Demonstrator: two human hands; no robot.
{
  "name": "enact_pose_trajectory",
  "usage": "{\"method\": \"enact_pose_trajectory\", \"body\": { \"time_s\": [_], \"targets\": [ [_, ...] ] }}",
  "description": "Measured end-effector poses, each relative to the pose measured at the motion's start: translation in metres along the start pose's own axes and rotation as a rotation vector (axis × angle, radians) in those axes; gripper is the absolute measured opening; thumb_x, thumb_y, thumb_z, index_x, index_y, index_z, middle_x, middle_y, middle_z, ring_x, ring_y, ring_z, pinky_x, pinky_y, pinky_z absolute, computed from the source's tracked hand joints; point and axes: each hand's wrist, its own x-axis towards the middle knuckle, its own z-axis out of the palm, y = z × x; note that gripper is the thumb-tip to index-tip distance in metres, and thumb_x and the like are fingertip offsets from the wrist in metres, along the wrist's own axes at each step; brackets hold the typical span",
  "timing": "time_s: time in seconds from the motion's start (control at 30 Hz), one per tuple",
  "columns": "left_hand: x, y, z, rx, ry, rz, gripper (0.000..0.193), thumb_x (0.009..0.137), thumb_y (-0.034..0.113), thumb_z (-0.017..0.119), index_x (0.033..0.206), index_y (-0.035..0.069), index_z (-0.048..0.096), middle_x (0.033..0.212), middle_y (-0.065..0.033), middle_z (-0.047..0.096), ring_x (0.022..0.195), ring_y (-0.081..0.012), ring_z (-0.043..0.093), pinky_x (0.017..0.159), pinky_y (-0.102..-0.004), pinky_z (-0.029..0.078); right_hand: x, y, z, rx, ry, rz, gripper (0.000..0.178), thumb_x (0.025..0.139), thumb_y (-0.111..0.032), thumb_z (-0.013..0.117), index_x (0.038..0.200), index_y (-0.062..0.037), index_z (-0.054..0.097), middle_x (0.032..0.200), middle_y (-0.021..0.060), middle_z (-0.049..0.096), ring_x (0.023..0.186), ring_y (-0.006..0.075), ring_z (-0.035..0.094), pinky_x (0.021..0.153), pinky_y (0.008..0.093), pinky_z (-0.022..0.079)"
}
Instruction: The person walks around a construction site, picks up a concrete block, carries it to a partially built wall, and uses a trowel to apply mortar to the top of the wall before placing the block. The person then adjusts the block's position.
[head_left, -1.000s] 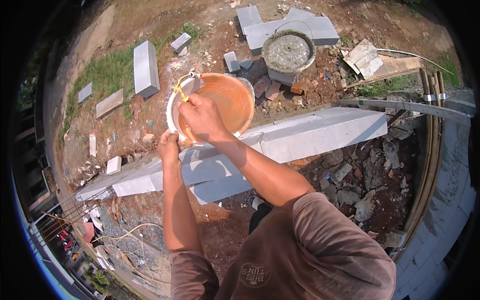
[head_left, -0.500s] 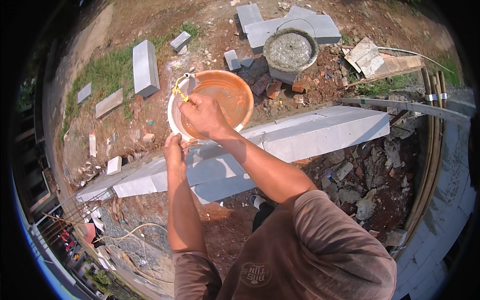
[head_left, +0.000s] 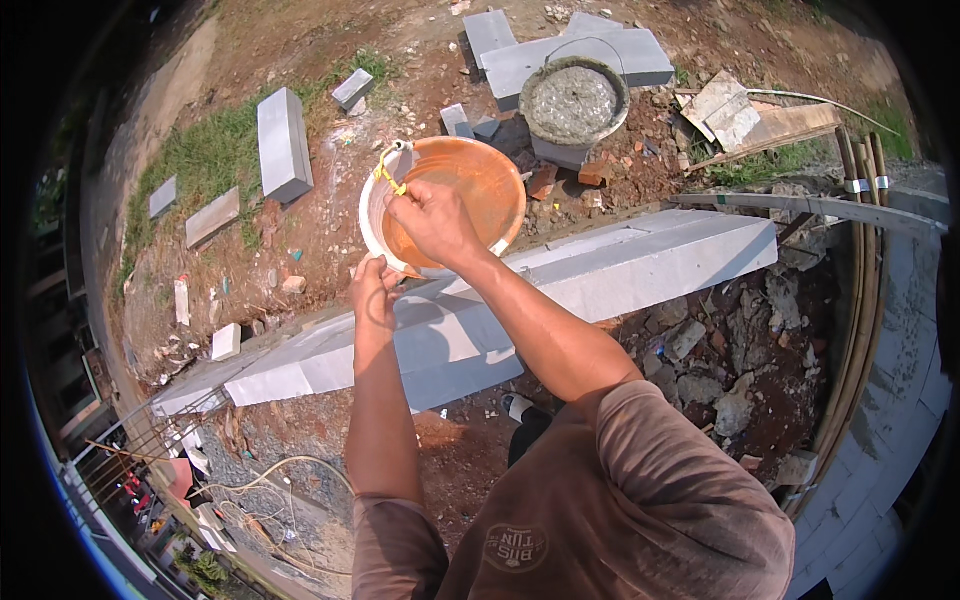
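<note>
Orange bucket point(head_left: 480, 165) at far edge of concrete-block wall point(head_left: 640, 270), mouth facing up. Yellow cord point(head_left: 383, 172) tied to its rim; right hand point(head_left: 437, 225) clenched on cord. Left hand point(head_left: 371, 288) by bucket's near rim, fingertips drawn together; cannot tell if gripping. Beyond wall, mortar-filled bucket point(head_left: 567, 146). Bamboo poles point(head_left: 858, 290) near wall's right end.

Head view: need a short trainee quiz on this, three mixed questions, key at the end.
1. Multiple choice: which hand is at the lower end of the yellow cord? A) left B) right C) neither
2. True or false: the orange-lined bucket is to the left of the bucket of grey mix in the picture.
3. Fill in: the left hand is at the near ____ of the orange-lined bucket.

Key: 1. B, the right hand; 2. true; 3. rim
</note>
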Motion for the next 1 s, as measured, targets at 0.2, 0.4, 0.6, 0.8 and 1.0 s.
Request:
{"method": "enact_pose_trajectory", "body": {
  "time_s": [0.2,0.4,0.6,0.8,1.0],
  "targets": [
    [0.004,-0.033,-0.01,-0.103,-0.036,-0.085,0.017,0.083,0.022,0.052,0.097,0.013,0.054,0.077,-0.0015,0.056,0.07,-0.0146,0.055,0.067,-0.0345,0.043,-0.011,-0.004,-0.007,-0.015,-0.094,0.095,0.034,0.077,-0.03,0.054,0.071,0.0035,0.058,0.063,0.0228,0.056,0.06,0.0348,0.058,0.059,0.0409,0.045],
    [0.002,-0.049,-0.026,-0.13,0.031,-0.115,0.023,0.081,0.029,0.057,0.098,0.013,0.053,0.078,-0.0012,0.051,0.076,-0.0179,0.051,0.073,-0.0403,0.04,-0.024,0.004,0.001,0.043,-0.093,0.095,0.033,0.077,-0.028,0.054,0.072,0.004,0.058,0.062,0.0215,0.055,0.059,0.0323,0.057,0.059,0.0402,0.044],
    [-0.021,-0.048,-0.03,-0.162,0.002,-0.068,0.032,0.081,0.032,0.058,0.104,0.011,0.051,0.081,-0.0008,0.05,0.079,-0.0168,0.052,0.072,-0.0359,0.041,-0.035,-0.013,-0.006,0.127,-0.072,0.112,0.026,0.082,-0.021,0.058,0.071,0.0024,0.058,0.057,0.0011,0.052,0.056,0.0064,0.045,0.05,0.0281,0.038],
    [-0.044,-0.047,-0.036,-0.205,0.014,-0.016,0.047,0.084,0.037,0.058,0.119,0.009,0.043,0.101,-0.0059,0.053,0.091,-0.0201,0.056,0.076,-0.0362,0.044,-0.05,-0.051,-0.012,0.252,-0.107,0.132,0.025,0.083,-0.02,0.059,0.068,0.0008,0.056,0.058,-0.0022,0.05,0.055,0.0042,0.044,0.047,0.0255,0.035],
    [-0.089,-0.045,-0.04,-0.091,0.028,0.093,0.055,0.088,0.039,0.054,0.13,0.007,0.04,0.12,-0.0118,0.051,0.1,-0.0203,0.055,0.08,-0.0347,0.043,-0.059,-0.095,-0.039,0.217,-0.061,0.043,0.024,0.081,-0.019,0.059,0.07,0.0024,0.056,0.059,-0.0026,0.05,0.055,0.004,0.043,0.046,0.0255,0.034]
  ]
}}
